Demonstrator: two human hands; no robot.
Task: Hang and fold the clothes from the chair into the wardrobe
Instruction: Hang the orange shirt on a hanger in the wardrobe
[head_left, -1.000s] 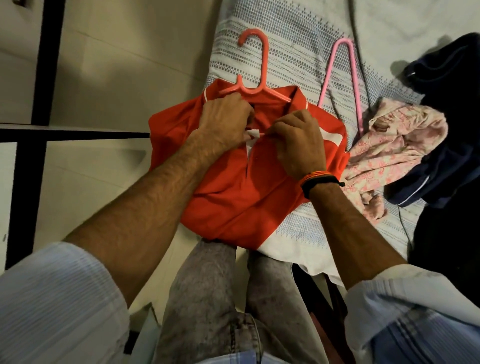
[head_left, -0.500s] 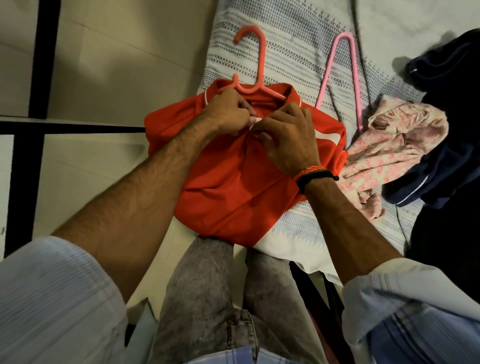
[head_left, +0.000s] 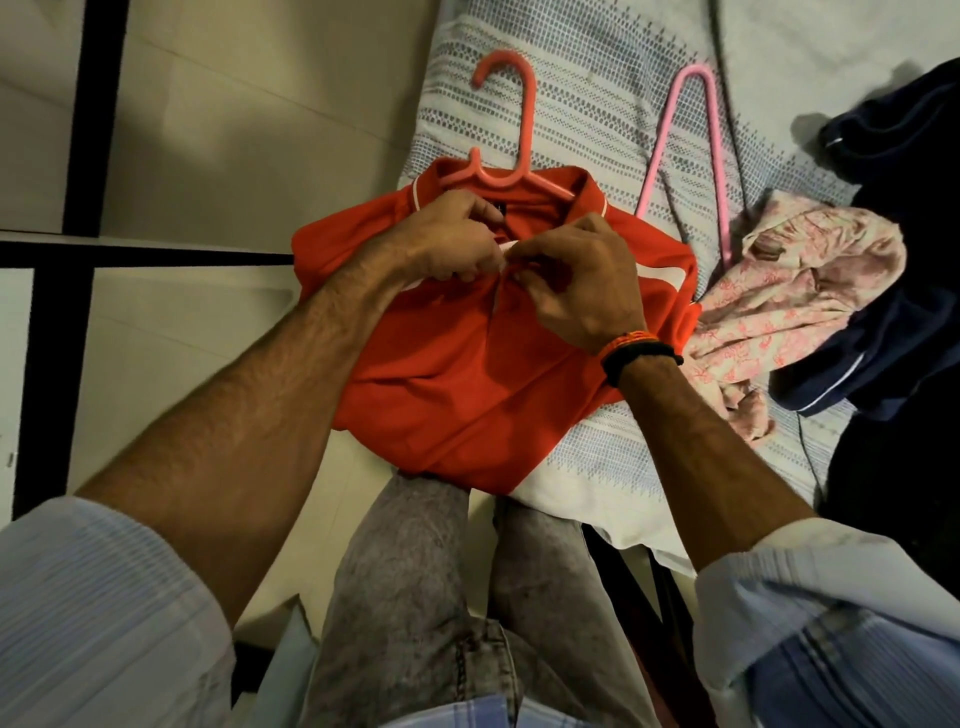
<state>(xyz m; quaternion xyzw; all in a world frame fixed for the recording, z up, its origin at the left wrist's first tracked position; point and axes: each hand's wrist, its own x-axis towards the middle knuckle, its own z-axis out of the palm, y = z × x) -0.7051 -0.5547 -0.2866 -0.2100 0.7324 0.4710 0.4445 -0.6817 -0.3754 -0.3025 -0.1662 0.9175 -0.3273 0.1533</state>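
Head cam looks straight down at a red polo shirt (head_left: 467, 384) lying on the bed (head_left: 597, 104), already threaded on a coral hanger (head_left: 511, 156). Left hand (head_left: 447, 244) and right hand (head_left: 582, 280) both have their grip pinched tight on the shirt's placket just under the collar. A pink hanger (head_left: 680, 150), pink floral garment (head_left: 795, 291) and navy garment (head_left: 893, 291) sit to the right.

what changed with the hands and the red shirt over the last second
Both hands kept working at the placket of the red shirt, the left hand and right hand drawing closer until their fingertips meet just below the collar. The shirt stayed on the coral hanger; the pink hanger and floral cloth did not move.
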